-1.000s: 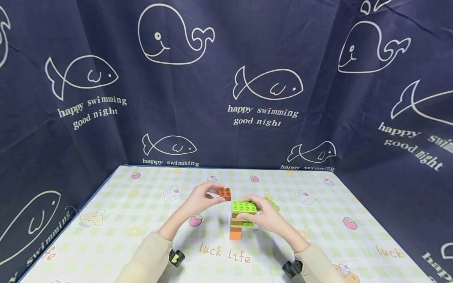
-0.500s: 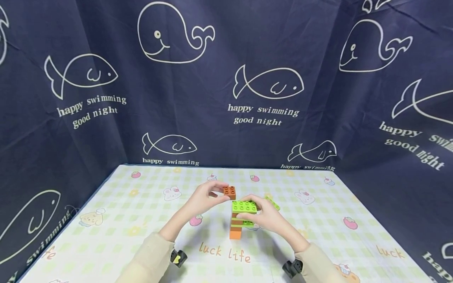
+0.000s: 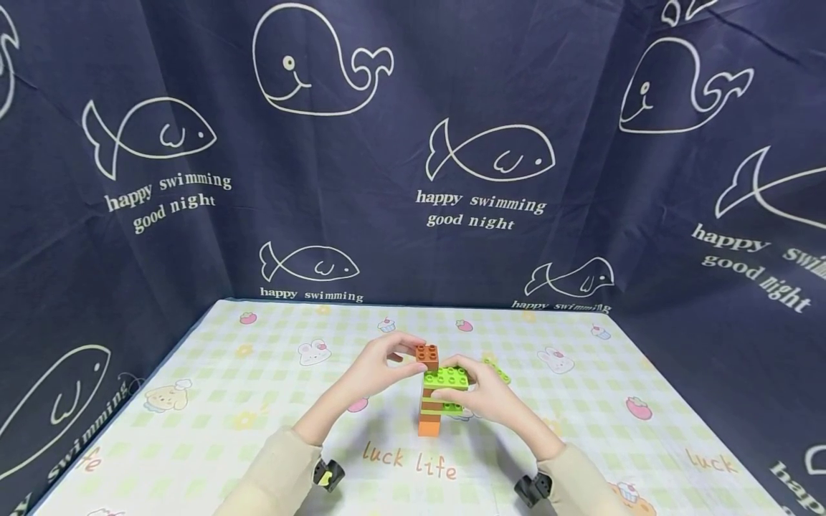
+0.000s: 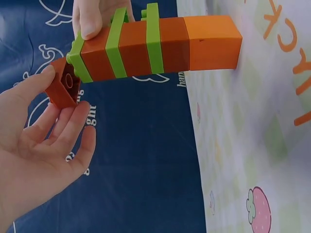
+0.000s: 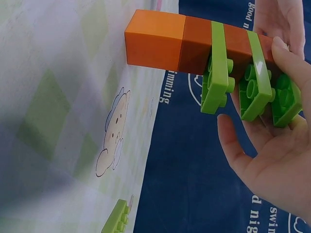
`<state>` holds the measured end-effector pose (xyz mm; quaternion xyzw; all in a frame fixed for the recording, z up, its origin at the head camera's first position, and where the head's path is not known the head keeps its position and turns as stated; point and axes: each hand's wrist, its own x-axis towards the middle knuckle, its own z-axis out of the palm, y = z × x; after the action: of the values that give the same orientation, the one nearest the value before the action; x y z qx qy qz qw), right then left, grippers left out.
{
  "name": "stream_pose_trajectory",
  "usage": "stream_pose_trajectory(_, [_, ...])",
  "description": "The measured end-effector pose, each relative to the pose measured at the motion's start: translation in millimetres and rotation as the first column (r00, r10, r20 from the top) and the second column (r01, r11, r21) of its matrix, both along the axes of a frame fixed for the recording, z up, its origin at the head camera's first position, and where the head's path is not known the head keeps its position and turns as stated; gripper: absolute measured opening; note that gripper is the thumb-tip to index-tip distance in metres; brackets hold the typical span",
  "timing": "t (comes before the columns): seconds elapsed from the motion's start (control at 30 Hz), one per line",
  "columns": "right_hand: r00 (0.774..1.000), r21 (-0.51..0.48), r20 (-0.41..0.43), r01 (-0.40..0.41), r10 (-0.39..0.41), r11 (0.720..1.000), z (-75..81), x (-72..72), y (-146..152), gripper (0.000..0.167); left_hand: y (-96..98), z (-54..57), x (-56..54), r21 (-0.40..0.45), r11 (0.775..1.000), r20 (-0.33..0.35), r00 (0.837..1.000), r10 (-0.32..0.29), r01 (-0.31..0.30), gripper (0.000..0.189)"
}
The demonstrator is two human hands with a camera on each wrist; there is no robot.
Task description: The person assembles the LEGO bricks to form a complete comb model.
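Note:
A tower of toy building bricks stands upright on the table, with an orange brick (image 3: 429,428) at its foot. Above that, brown bricks (image 4: 175,51) alternate with green plates (image 5: 217,68) that jut out to the right. My left hand (image 3: 377,370) pinches a loose brown brick (image 3: 426,355) between thumb and fingers, studs up. This brick is slightly tilted and right at the left end of the top green plate (image 3: 449,378). With thumb in front and fingers behind, my right hand (image 3: 487,395) grips the tower's upper part.
Another green plate (image 3: 497,370) lies on the table behind the right hand. A checked cloth (image 3: 258,401) with printed figures covers the tabletop. Dark blue curtains (image 3: 400,93) with white fish and whales hang behind and at both sides.
The left hand has carried the brown brick rightward, from beside the tower to over the left end of its top plate. The right hand and tower have stayed in place.

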<state>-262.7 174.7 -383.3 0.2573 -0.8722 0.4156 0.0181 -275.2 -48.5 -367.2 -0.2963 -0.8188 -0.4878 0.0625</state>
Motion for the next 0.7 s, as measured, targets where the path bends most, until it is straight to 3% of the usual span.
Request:
stream_pose_trajectory(0.33, [1.0, 0.006, 0.014, -0.002, 0.002, 1.0, 0.1, 0.3, -0.8, 0.04, 2.2, -4.0, 2.1, -0.011, 0.999, 0.004, 0.999, -0.044, 0.044, 0.036])
stream_pose_trajectory(0.6, [0.999, -0.006, 0.038, -0.019, 0.019, 1.0, 28.5, 21.8, -8.2, 0.032, 3.4, -4.4, 4.1, -0.018, 0.998, 0.022, 0.998, -0.059, 0.06, 0.037])
stream_pose_trajectory(0.7, [0.999, -0.003, 0.032, -0.017, 0.017, 1.0, 30.8, 23.5, -8.8, 0.031, 4.0, -3.7, 5.1, -0.017, 0.998, 0.031, 0.997, -0.065, 0.066, 0.037])
